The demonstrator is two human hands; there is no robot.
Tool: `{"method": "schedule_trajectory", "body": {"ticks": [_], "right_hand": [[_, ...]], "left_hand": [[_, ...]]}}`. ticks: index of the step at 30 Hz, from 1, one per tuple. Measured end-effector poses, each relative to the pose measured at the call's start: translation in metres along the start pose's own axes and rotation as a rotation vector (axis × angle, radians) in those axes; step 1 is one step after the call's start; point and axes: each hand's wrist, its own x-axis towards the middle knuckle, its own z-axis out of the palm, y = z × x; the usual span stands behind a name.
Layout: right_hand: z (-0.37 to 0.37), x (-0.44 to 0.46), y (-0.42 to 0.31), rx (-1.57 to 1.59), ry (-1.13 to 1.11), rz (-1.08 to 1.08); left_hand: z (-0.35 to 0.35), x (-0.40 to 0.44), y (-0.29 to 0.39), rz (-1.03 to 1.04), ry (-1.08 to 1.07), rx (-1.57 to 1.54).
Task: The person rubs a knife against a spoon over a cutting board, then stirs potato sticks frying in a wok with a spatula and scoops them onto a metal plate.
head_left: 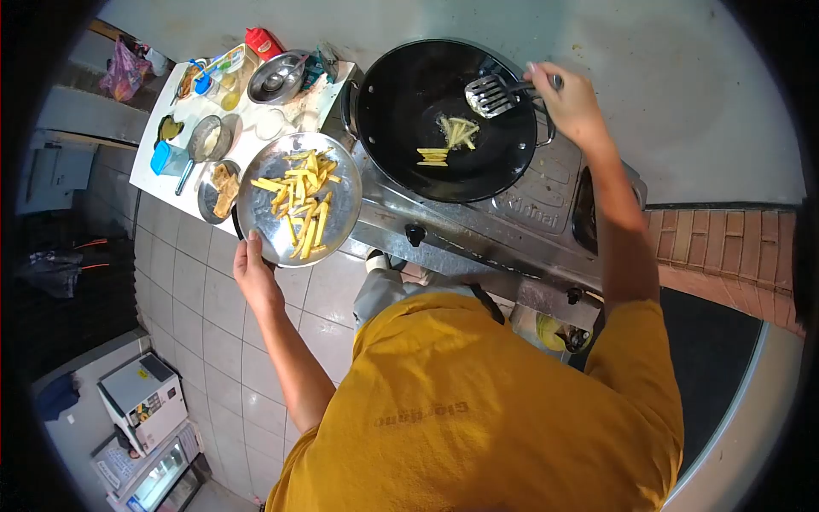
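Observation:
My left hand (257, 271) grips the near edge of a round metal plate (254, 224), its fingers mostly hidden underneath. Cut potato fries (300, 192) lie piled on that plate, left of the wok. Over the right side of the black wok (388, 94), my right hand (565, 102) is closed around the handle of a slotted spatula (490, 96). The spatula's head is tilted above the wok's inside. Two small groups of fries lie in the wok: one with bubbles around it (461, 133), the other a short row (432, 157).
The wok sits on a metal gas stove (542, 200) with a knob (415, 235) on its front. On the white side table (153, 175) are a strainer (205, 139), metal bowls (278, 79), a blue-lidded container (168, 159), and a plate with brown food (225, 189). A red bottle (263, 43) stands behind.

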Motion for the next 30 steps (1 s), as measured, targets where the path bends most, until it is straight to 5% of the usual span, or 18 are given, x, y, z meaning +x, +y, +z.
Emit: {"method": "schedule_trajectory", "body": {"ticks": [6,8,10,12,22,30], "right_hand": [[0.025,0.071,0.015,0.005,-0.154,-0.123],[0.025,0.088,0.009,0.050,-0.414,0.025],[0.037,0.096,0.017,0.062,-0.408,-0.034],[0.041,0.102,0.018,0.224,-0.586,0.156],[0.048,0.082,0.017,0.380,-0.559,0.271],[0.050,0.070,-0.038,0.273,-0.511,-0.029]], "left_hand": [[-0.006,0.009,-0.004,-0.005,-0.019,-0.018],[-0.013,0.015,-0.007,-0.014,-0.051,0.008],[-0.009,0.015,-0.007,-0.022,-0.026,0.014],[-0.011,0.017,-0.009,-0.027,-0.029,0.038],[-0.014,0.021,-0.019,-0.040,-0.040,0.092],[-0.013,0.029,-0.017,-0.036,-0.064,0.087]]}}
